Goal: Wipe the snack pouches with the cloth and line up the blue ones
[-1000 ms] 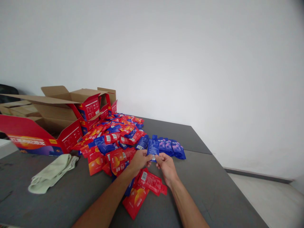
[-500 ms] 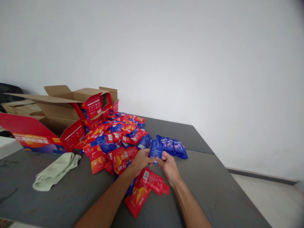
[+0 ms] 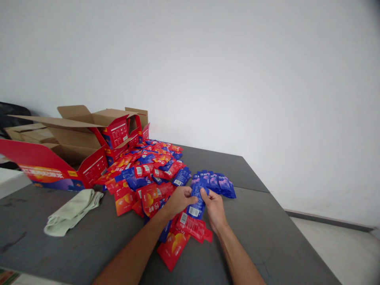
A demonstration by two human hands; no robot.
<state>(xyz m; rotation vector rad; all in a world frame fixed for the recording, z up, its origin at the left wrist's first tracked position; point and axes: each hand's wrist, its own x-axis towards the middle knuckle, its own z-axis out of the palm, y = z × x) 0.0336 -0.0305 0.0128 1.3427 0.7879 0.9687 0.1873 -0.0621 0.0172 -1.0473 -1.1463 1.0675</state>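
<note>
Between my two hands is a blue pouch [image 3: 194,209], its printed back with a white barcode facing up. My left hand [image 3: 181,200] pinches its left edge, thumb on top. On its right edge my right hand [image 3: 215,208] is closed, the thumb pressing near the upper end. Just beyond lies a row of overlapping blue pouches [image 3: 221,183]. Under and nearer than my hands are a red pouch with a barcode [image 3: 192,226] and a red pouch with orange fruit print [image 3: 173,249]. A mixed heap of red and blue pouches [image 3: 148,168] spreads to the left.
Open red cardboard boxes [image 3: 92,172] stand at the left, flaps up, beside the heap. A folded pale green cloth [image 3: 69,213] lies in front of them on the dark grey table [image 3: 267,233]. The white wall [image 3: 208,79] rises behind the table's far edge.
The blue pouch has shifted in my hands: its barcode end now shows toward me, and it sits lower. My right thumb has moved up along it. The view has turned slightly.
</note>
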